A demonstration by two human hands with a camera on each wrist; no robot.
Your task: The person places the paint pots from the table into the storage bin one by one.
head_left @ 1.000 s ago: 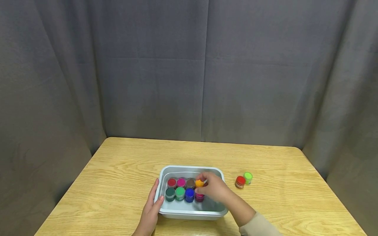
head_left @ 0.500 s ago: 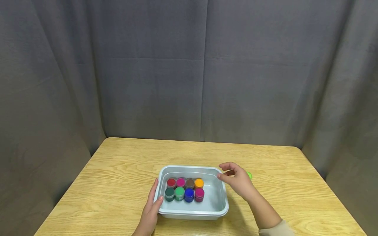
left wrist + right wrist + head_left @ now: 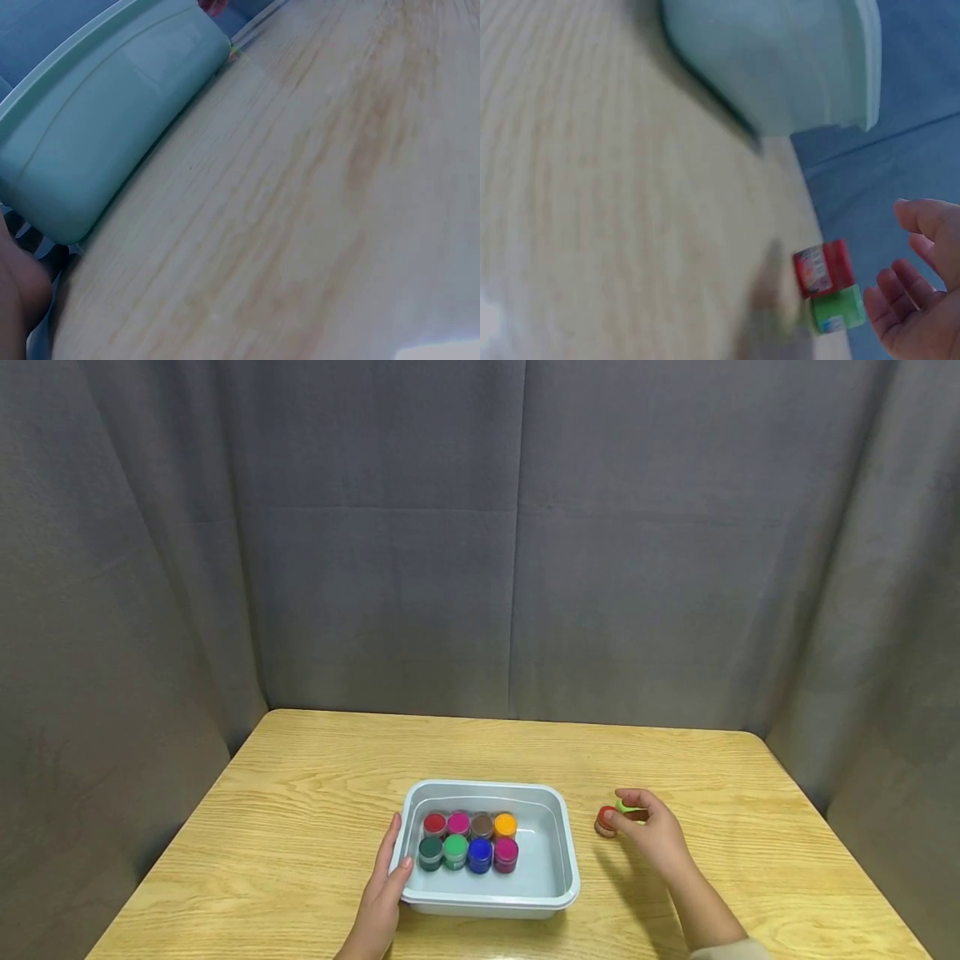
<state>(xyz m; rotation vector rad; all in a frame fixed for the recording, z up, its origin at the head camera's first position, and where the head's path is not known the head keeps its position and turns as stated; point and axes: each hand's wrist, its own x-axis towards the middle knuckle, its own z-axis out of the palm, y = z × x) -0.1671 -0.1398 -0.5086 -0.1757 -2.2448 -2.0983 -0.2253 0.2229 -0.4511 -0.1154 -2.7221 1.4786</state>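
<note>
Your right hand (image 3: 654,828) hovers over two small round pots standing side by side on the bench (image 3: 300,793), to the right of the tub: a red pot (image 3: 604,821) with a red lid and a printed label on its side, and a green pot (image 3: 838,313) touching it on the far side. From the wrist view your fingers (image 3: 900,296) are loosely spread and just beside the green pot, with nothing held between them; whether a fingertip already touches the pot cannot be told. From the head view your hand hides most of the green pot.

Your left hand (image 3: 381,897) lies with straight fingers against the left wall of the pale grey-green tub (image 3: 564,868), thumb over its rim. Inside, eight pots (image 3: 468,841) stand upright in two rows of four, packed against the left side; the right part of the tub floor is bare.

The two loose pots sit well away from the bench's right edge and a little apart from the tub's right wall, with open wood all round them. The tub sits near the front edge.

The bench is light wood with a clear grain and rounded corners. A grey curtain (image 3: 480,527) hangs behind it and on both sides.
</note>
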